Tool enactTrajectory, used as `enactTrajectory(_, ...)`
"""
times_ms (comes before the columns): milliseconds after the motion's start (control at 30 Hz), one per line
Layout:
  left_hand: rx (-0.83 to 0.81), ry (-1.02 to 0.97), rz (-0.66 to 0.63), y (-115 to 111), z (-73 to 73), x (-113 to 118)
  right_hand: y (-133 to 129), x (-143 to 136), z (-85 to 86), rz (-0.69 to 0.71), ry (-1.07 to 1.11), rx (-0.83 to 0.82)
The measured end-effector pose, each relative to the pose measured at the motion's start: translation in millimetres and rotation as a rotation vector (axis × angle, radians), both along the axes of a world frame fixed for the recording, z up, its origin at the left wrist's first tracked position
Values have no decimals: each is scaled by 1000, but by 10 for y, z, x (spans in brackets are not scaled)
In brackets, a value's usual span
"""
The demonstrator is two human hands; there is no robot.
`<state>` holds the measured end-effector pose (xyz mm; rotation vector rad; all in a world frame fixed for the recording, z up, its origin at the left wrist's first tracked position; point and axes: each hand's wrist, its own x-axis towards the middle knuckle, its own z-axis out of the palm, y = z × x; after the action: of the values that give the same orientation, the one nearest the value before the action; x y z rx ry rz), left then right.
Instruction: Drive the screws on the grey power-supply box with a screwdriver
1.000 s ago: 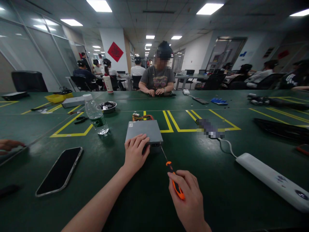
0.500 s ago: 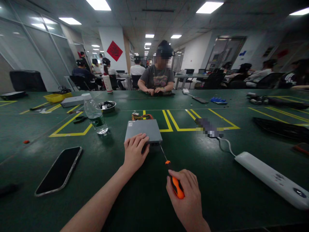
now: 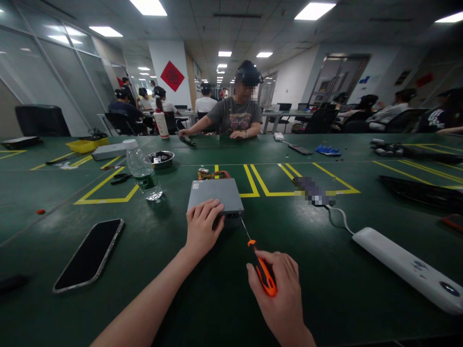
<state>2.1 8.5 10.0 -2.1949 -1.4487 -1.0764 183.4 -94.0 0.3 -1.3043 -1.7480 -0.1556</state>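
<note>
A grey metal computer power supply (image 3: pixel 211 190) lies flat on the green table, its coloured cables (image 3: pixel 217 175) bunched behind it. My left hand (image 3: pixel 203 224) holds its front edge, fingers over the top and thumb at the front face. In my right hand (image 3: pixel 280 289) is an orange and black screwdriver (image 3: pixel 265 277), held by the handle between thumb and fingers. Its thin shaft slants up and away, and the tip meets the front face of the power supply near its right corner. Whether the tip sits in a screw is too small to tell.
To the left are a phone (image 3: pixel 90 255), a water bottle (image 3: pixel 144 176) and a metal bowl (image 3: pixel 161 159). A white power strip (image 3: pixel 405 265) with a cable lies on the right. Across the table sits another person (image 3: pixel 235 115), one hand on a dark tool (image 3: pixel 188 140).
My right thumb and fingers have loosened and shifted around the screwdriver handle. My left hand and the power supply stay put. The person opposite has moved a dark tool to my left.
</note>
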Motion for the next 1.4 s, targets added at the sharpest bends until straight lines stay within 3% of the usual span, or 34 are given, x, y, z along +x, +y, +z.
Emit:
enactTrajectory(133,-12,3,-2,6,-9,0,-22,9,1,-24,107,-104)
enactTrajectory(400,-15,0,-4,2,0,2,0,-8,4,3,-33,54)
enactTrajectory(633,-3,-4,-7,3,4,6,-20,16,-22,-30,98,-101)
enactTrajectory(833,-3,-4,-6,-1,-3,5,4,-19,-24,-1,-39,45)
enactTrajectory(1133,-12,-4,-9,-2,7,3,-27,8,-20,-29,94,-101)
enactTrajectory(1400,-13,2,-1,-1,7,-1,-3,-11,1,-5,-39,20)
